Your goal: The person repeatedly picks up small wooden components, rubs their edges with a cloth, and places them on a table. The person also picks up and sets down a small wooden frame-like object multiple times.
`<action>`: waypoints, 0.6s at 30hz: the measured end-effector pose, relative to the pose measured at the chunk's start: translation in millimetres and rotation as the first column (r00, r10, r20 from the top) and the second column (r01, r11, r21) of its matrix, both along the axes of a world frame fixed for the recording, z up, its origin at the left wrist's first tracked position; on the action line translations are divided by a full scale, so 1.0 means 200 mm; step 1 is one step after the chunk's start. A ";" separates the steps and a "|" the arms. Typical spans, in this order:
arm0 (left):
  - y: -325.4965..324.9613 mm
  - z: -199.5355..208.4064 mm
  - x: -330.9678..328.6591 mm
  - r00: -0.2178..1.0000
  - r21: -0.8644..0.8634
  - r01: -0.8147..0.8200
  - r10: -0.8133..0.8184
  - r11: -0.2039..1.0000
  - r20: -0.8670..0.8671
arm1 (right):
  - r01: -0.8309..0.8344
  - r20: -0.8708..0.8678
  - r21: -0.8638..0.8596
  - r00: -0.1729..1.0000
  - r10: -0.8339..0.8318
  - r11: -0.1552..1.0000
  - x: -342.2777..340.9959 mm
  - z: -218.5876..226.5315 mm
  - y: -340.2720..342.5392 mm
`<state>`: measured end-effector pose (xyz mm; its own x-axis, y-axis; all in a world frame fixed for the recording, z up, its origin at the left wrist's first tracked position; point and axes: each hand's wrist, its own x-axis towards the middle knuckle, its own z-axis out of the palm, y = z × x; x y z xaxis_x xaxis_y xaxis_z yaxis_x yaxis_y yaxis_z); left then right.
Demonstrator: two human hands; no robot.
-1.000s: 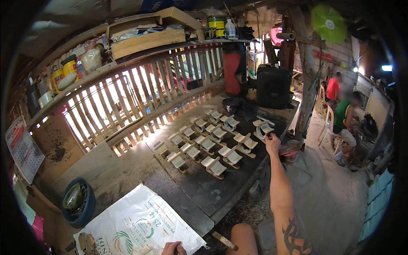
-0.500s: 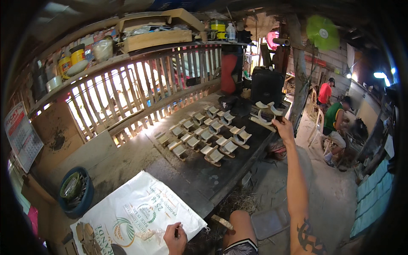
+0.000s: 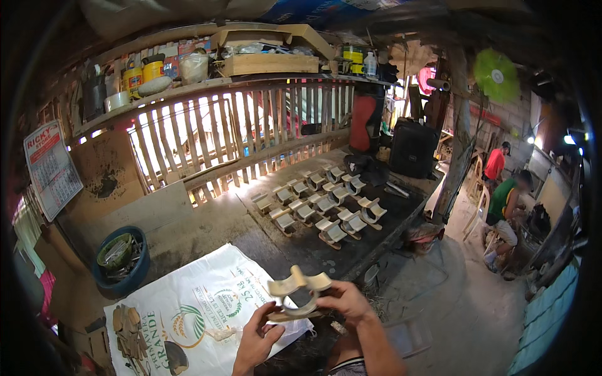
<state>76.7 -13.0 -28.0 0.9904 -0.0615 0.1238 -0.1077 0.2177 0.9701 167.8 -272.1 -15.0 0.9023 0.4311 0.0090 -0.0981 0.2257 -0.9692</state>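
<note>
Both hands hold 1 pale curved wooden piece (image 3: 299, 290) low in the view, above a white printed sack (image 3: 188, 313): left hand (image 3: 257, 341) gripping underneath, right hand (image 3: 347, 301) clasping its right end.

My one view comes from a head-worn fisheye that looks down and forward, so my left hand (image 3: 257, 341) and right hand (image 3: 348, 301) sit close at the lower edge, gripping a wooden piece (image 3: 298, 291). Beyond the grip the workbench (image 3: 207, 232) runs away toward the slatted wall (image 3: 251, 135), its lines bowed near the rim. To the grip's right the floor (image 3: 464, 294) drops far below.
</note>
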 end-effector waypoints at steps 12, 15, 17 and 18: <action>0.18 -0.11 -0.38 0.928 0.079 -0.349 0.356 0.934 -0.109 | -0.303 0.195 -0.300 0.909 0.369 0.905 0.03 -0.07 0.09; 0.37 -0.12 -0.47 0.890 0.145 -0.430 0.446 0.891 -0.101 | 0.306 0.258 -0.345 0.940 -0.224 0.887 0.40 -0.21 -0.12; 0.50 -0.11 -0.53 0.848 0.205 -0.511 0.529 0.835 -0.039 | 0.595 0.281 -0.371 0.804 -0.524 0.713 0.65 -0.32 -0.22; 0.56 -0.11 -0.56 0.825 0.241 -0.548 0.566 0.801 -0.004 | 0.687 0.262 -0.458 0.710 -0.653 0.564 0.73 -0.39 -0.26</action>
